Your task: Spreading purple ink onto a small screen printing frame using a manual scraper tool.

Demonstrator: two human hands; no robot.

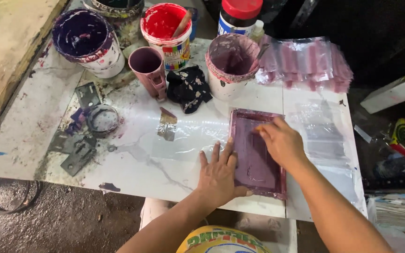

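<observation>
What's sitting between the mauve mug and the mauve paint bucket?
In the head view, a crumpled black floral cloth lies between the mauve mug and the mauve paint bucket.

Mauve-stained printing frame [258, 154] on white marble-veined table [132, 154]. Red-filled paint tub [166, 28] with multicoloured label, deep purple paint tub [87, 40], mauve-smeared white bucket [232, 63], dusty-pink cup [148, 68]. Black rag [188, 86] dotted with pale flecks. Clear plastic bags [305, 61] striped pink.

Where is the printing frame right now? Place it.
In the head view, the printing frame lies on the white table, right of centre, near its front edge, between the left hand and right hand.
</observation>
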